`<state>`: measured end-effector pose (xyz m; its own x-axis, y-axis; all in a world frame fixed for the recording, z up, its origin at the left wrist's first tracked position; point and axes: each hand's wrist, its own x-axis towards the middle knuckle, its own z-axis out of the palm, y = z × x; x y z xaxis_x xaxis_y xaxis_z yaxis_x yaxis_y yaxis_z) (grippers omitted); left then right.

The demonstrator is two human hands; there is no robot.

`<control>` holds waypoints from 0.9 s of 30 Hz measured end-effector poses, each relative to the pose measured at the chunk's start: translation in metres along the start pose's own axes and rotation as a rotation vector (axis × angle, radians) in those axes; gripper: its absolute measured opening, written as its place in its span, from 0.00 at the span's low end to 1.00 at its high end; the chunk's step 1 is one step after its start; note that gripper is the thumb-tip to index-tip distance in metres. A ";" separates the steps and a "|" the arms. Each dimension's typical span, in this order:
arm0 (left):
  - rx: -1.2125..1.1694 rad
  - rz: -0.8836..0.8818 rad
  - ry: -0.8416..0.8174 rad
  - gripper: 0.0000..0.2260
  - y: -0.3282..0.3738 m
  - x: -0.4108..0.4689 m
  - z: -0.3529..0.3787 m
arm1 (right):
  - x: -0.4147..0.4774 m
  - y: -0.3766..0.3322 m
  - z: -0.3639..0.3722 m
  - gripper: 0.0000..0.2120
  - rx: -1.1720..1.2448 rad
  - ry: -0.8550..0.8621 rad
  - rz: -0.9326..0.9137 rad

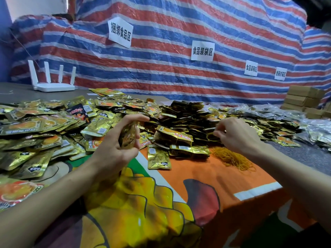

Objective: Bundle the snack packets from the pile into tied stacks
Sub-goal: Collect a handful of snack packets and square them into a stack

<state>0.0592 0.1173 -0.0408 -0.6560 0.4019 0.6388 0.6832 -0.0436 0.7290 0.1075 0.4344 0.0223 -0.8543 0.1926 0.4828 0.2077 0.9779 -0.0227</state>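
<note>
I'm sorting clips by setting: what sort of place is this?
Probably a small food-packing workshop: heaps of snack packets, paper zone signs on a striped tarp, stacked cardboard boxes.

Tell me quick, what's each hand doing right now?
Left hand: grips a stack of gold packets.
Right hand: fingers curled; whether they pinch anything cannot be told.

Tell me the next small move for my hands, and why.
Probably pick a band from the rubber bands with the right hand and loop it round the stack of packets. The left hand grips that stack upright, no band shows on it, and the bands lie beside the right hand.
</note>
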 end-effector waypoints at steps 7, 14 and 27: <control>-0.393 -0.403 0.267 0.27 0.003 0.012 -0.018 | 0.002 -0.119 0.013 0.06 0.537 0.069 -0.278; -0.492 -0.705 0.280 0.28 -0.002 0.019 -0.057 | 0.022 -0.220 0.068 0.04 0.895 0.106 -0.269; -1.047 -0.612 0.160 0.32 -0.026 0.016 -0.093 | 0.030 -0.224 0.108 0.11 1.555 -0.683 -0.145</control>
<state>0.0014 0.0398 -0.0263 -0.8610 0.5004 0.0905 -0.2918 -0.6319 0.7181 -0.0163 0.2295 -0.0532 -0.9428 -0.3065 0.1314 -0.1571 0.0606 -0.9857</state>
